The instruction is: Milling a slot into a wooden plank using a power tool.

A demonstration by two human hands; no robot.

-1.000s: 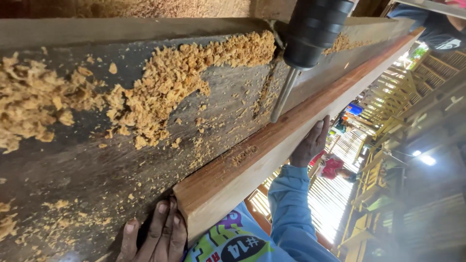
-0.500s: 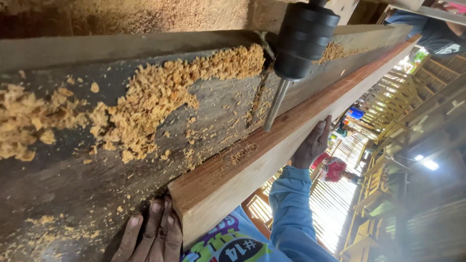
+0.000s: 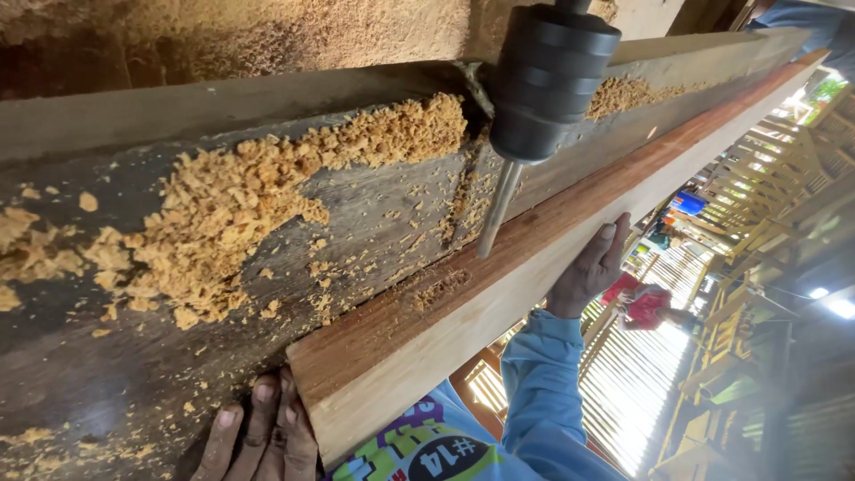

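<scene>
Reddish wooden plank (image 3: 534,267) lying lengthwise along sawdust-strewn tabletop (image 3: 134,392), drill bit (image 3: 495,209) on its top face, left hand (image 3: 263,436) with fingers together against near end, right hand (image 3: 592,267) flat on outer edge, nearer the bit.

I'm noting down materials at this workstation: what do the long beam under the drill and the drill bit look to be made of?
The beam looks like solid wood: reddish-brown top face, paler planed side, visible grain, unvarnished. The right hand presses its side; the left hand rests at its near end. The drill bit looks like bare metal, probably steel: a slim grey shaft with a dull shine. The chuck above it is black, metal or plastic; hard to tell.
</scene>
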